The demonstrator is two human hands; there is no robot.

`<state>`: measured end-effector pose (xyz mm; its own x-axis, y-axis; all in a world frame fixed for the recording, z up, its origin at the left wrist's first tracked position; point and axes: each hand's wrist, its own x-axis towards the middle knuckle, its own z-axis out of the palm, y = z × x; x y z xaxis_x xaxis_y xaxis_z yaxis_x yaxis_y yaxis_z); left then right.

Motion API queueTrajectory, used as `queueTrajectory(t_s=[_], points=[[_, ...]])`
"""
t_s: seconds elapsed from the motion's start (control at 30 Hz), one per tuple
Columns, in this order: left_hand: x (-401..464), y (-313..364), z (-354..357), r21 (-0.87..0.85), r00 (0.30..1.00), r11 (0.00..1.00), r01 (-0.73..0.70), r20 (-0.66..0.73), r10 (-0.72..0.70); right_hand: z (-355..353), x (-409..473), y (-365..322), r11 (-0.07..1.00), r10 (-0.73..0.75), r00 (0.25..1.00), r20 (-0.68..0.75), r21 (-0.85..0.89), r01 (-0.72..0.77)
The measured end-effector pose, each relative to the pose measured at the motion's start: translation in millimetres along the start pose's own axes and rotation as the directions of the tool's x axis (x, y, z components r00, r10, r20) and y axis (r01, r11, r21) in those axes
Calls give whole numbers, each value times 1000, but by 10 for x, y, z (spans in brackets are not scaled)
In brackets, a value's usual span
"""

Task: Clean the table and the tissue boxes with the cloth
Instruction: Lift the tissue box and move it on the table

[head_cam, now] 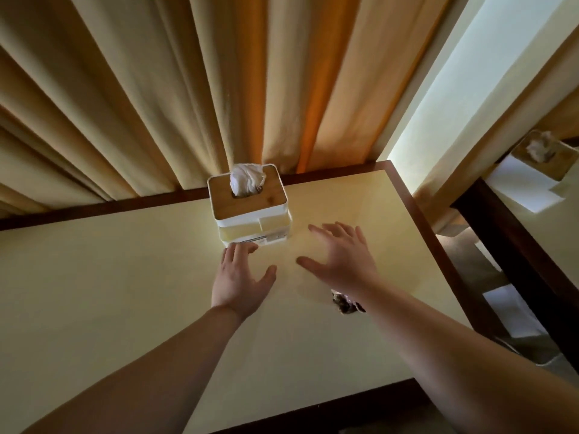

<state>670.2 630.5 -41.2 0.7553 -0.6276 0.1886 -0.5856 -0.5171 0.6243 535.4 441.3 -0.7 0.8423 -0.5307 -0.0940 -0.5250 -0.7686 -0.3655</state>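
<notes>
A white tissue box (250, 211) with a wooden lid and a tissue sticking out stands at the far edge of the cream table (125, 292). My left hand (241, 277) hovers just in front of the box, fingers spread, fingertips close to its base. My right hand (341, 258) is to the right of the box, fingers spread and empty. A small dark crumpled cloth (344, 303) lies on the table, partly hidden under my right forearm.
Tan curtains (188, 89) hang right behind the table's dark wooden rim. To the right stands a second table (517, 189) with another tissue box (545, 155); a gap with floor separates the two tables.
</notes>
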Motion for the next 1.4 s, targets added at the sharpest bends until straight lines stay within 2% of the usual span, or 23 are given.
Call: queueTrajectory(t_s=[0.17, 0.23, 0.3, 0.4, 0.63, 0.83, 1.03, 1.23, 1.4], points=[[192, -179, -308, -19, 972, 980, 196, -127, -197, -13, 368, -398, 987, -16, 999, -29, 159, 20], [336, -219, -418, -56, 951, 953, 298, -67, -301, 11, 512, -520, 978, 10, 1000, -13, 210, -7], [469, -244, -495, -72, 931, 929, 363, 71, -359, 59, 640, -586, 955, 53, 999, 9, 293, -54], [600, -257, -541, -146, 941, 941, 304, 201, -272, 128, 761, -610, 921, 84, 996, 24, 379, -86], [777, -27, -408, -263, 959, 927, 268, 167, -230, 37, 788, -439, 877, 151, 988, -29, 466, -120], [1091, 472, -6, -313, 952, 925, 213, 280, -125, -297, 600, 148, 842, 262, 961, -88, 507, -183], [1386, 1095, 605, -304, 916, 941, 149, 402, -15, -557, 428, 886, 767, 434, 890, -140, 575, -283], [1612, 1464, 1034, -274, 879, 954, 120, 475, 26, -651, 392, 1394, 735, 494, 857, -145, 597, -323], [1712, 1483, 1127, -256, 886, 960, 111, 464, 21, -607, 435, 1505, 721, 486, 862, -144, 623, -302]])
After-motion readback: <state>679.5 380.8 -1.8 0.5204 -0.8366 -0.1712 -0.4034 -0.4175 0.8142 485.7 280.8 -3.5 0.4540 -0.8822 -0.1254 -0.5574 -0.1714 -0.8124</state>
